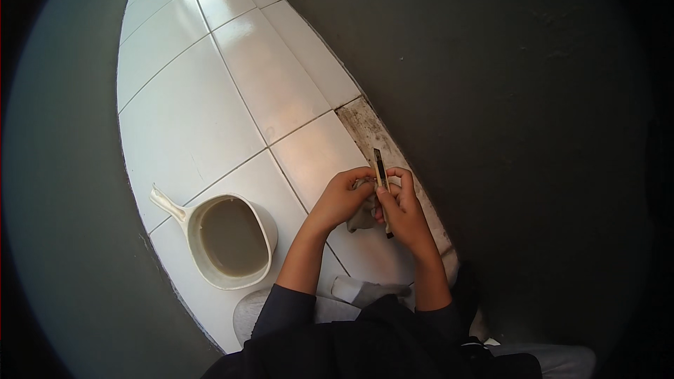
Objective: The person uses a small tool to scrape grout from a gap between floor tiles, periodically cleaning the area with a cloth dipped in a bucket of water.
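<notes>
In my right hand (404,216) is a slim snap-off utility knife (381,168), pale yellowish with a dark strip along it. It points away from me, and my thumb presses on its side. My left hand (342,198) is closed around a crumpled grey-beige cloth (360,219), which hangs below its fingers. Both hands are close together above the white tiled ledge, with their fingertips almost meeting beside the knife. The hands partly cover the cloth.
A white dipper (263,238) with murky grey-brown water stands on the tiles (189,112) to my left, its handle pointing far left. Along the ledge's right edge runs a rough, stained untiled strip (368,126). A light grey piece (361,291) lies near my lap. Dark grey floor (533,140) flanks the ledge.
</notes>
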### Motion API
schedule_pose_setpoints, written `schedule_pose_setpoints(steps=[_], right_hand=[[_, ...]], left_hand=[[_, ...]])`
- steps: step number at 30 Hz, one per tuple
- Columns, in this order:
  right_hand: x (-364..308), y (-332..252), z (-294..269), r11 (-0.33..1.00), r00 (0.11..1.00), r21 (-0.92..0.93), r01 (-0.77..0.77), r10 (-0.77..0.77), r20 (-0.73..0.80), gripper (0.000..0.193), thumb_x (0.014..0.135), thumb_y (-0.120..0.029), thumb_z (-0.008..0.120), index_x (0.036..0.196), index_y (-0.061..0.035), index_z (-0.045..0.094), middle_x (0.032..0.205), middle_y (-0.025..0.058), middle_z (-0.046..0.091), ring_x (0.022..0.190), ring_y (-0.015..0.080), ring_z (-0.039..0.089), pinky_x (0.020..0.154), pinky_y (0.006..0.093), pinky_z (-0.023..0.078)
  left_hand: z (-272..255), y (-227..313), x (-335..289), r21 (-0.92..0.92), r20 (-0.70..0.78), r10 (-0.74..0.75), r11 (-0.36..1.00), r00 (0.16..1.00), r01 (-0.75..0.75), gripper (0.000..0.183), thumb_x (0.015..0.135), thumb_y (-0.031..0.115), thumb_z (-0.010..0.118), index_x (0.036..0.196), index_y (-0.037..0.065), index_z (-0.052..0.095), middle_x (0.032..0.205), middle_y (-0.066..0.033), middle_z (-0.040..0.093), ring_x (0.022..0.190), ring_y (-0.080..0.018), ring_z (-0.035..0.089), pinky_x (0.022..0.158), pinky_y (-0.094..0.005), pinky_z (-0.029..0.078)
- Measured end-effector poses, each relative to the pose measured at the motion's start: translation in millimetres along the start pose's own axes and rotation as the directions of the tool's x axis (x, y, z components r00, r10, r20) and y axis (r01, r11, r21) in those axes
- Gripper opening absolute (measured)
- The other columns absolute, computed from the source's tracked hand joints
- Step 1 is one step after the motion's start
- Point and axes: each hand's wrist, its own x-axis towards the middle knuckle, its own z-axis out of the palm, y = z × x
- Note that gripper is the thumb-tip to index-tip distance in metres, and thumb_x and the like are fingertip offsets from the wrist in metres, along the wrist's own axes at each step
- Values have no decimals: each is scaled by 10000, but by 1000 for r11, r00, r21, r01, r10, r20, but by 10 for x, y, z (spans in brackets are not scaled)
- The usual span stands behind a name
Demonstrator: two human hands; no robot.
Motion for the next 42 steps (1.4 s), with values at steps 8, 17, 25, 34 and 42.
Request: schedule_pose_setpoints(steps=[8, 17, 25, 34, 42], right_hand=[[61, -102, -133, 985, 995, 144, -96, 94, 24, 201, 973, -208, 462, 1081, -46, 516, 685, 1, 537, 541, 35, 453, 489, 176, 377], [42, -39, -77, 985, 999, 174, -15, 20, -26, 207, 968, -189, 457, 985, -16, 570, 662, 11, 550, 465, 17, 385, 431, 163, 291], [20, -39, -85, 994, 997, 96, -56, 62, -56, 222, 968, -197, 459, 939, -16, 584, 677, 11, 567, 479, 19, 398, 441, 169, 309], [54, 62, -273, 972, 988, -199, -122, 100, -116, 195, 947, -235, 500, 1007, -56, 551, 653, -13, 533, 575, 50, 449, 538, 217, 389], [-24, 19, -211, 939, 981, -343, 6, -71, -178, 301, 911, -160, 536, 1187, -96, 436, 756, 86, 633, 664, 151, 589, 622, 281, 456]], left_hand=[[43, 58, 5, 122, -5, -19, 992, 1000, 20, 232, 900, 123, 522, 1076, -4, 603, 931, -51, 635, 847, -104, 577, 775, -238, 460], [22, -40, 40, 66, -77, -39, 997, 996, 44, 244, 877, 159, 534, 1049, 5, 611, 885, -83, 644, 804, -128, 585, 735, -258, 462], [19, -20, 27, 84, -80, -36, 996, 996, 42, 244, 871, 163, 535, 1044, 14, 619, 884, -88, 645, 787, -129, 589, 724, -265, 465], [27, 8, 10, 169, -88, -27, 985, 996, 42, 246, 863, 173, 525, 1029, 22, 624, 857, -91, 646, 784, -148, 603, 722, -275, 476], [29, 29, -3, 217, -100, -6, 976, 995, 28, 253, 862, 183, 527, 1032, 22, 623, 858, -99, 649, 763, -156, 611, 711, -279, 481]])
